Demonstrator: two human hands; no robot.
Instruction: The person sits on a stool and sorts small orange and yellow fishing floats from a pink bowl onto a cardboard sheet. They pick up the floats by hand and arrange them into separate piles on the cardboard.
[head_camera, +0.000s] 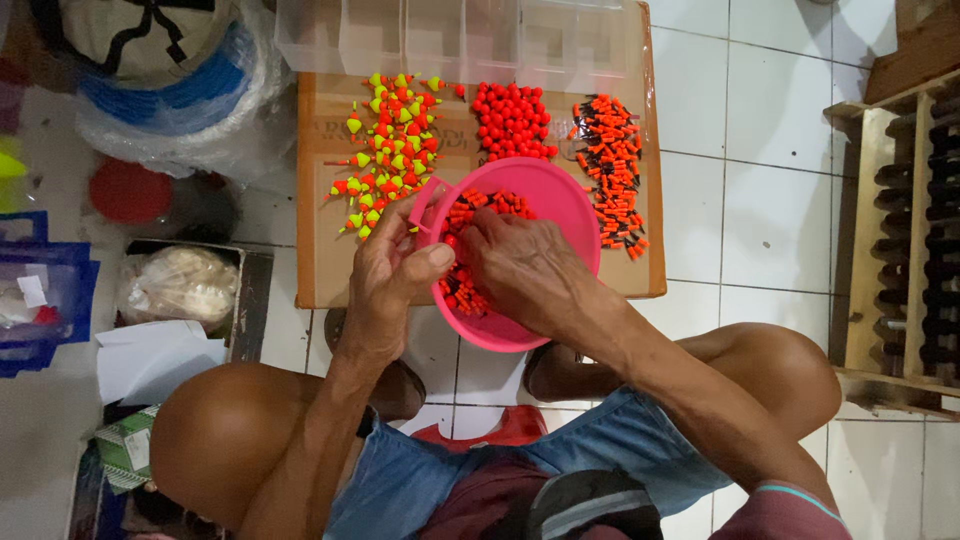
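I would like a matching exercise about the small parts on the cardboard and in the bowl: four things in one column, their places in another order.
Things:
1. yellow and orange pieces
2. round red beads
3. orange and black pieces
4. pink bowl

Places:
A. right pile on the cardboard
B. under both hands
C. left pile
D. middle pile

Pairs: 1-C, 2-D, 3-A, 4-B

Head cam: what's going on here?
A seated person works over a pink bowl of small red-orange pieces. The left hand is at the bowl's near rim, thumb bent over it; the right hand reaches into the pieces. Behind the bowl, a cardboard sheet carries three sorted piles: yellow-and-red floats, red beads, and orange-and-black pieces.
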